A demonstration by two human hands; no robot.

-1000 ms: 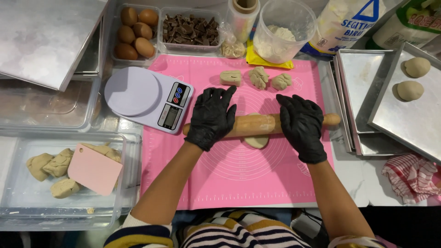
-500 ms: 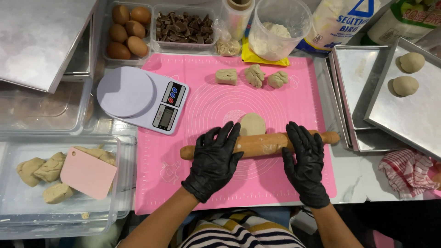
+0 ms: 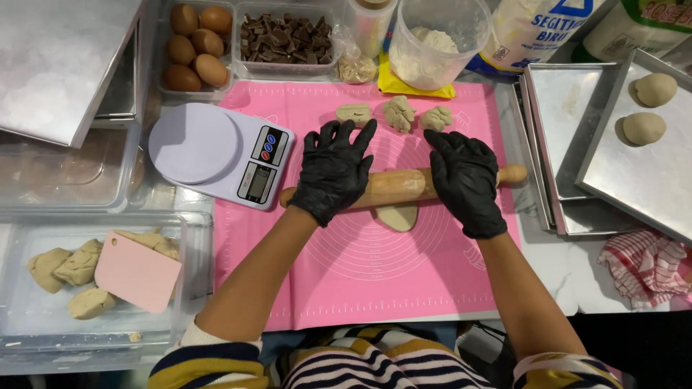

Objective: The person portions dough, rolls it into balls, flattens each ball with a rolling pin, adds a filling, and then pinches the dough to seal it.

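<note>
Head view is showing, from the left, a digital scale [image 3: 220,153], then the left hand [image 3: 334,173] and right hand [image 3: 465,180], both flattened palm-down and unclenched, pressing a wooden rolling pin [image 3: 400,186] over a dough piece [image 3: 397,217] lying mid-way on the pink mat [image 3: 360,274]. Even pressure from both palms is keeping thickness uniform.

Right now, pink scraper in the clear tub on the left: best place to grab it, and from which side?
Take the pink scraper by its near right corner, coming from above and the right. It lies tilted, its far edge propped on dough pieces, so that corner juts out over the bare floor of the clear tub with room for fingers beneath. Both gloved hands, left hand and right hand, press flat on the rolling pin.
</note>
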